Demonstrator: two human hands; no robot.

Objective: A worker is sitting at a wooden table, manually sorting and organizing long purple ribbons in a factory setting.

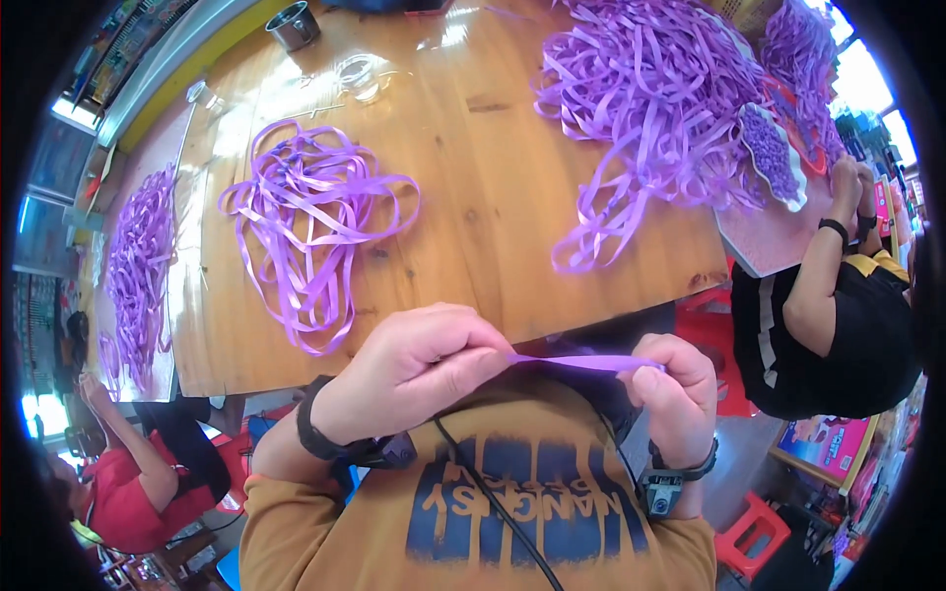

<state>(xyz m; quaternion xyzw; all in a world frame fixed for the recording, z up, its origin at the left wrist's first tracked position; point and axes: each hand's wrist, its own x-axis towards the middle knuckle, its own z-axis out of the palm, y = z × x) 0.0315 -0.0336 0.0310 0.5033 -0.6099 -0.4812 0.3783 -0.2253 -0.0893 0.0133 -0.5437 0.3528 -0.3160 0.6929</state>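
The left hand (pixel 419 369) and the right hand (pixel 675 384) each pinch one end of a short, flat strip of glossy purple plastic ribbon (pixel 586 362), fingers closed tight on it, apparently to pull it taut between them. The strip's long axis runs nearly level from grip to grip, just in front of the chest, its flat face turned up. Beyond both grips, a loose tangle of the same purple ribbon (pixel 315 222) lies on the wooden table (pixel 473 197), within reach.

The wooden table (pixel 473 197) carries loose purple ribbon heaps (pixel 310 222) (one far larger (pixel 650 108)), a steel cup (pixel 293 25).
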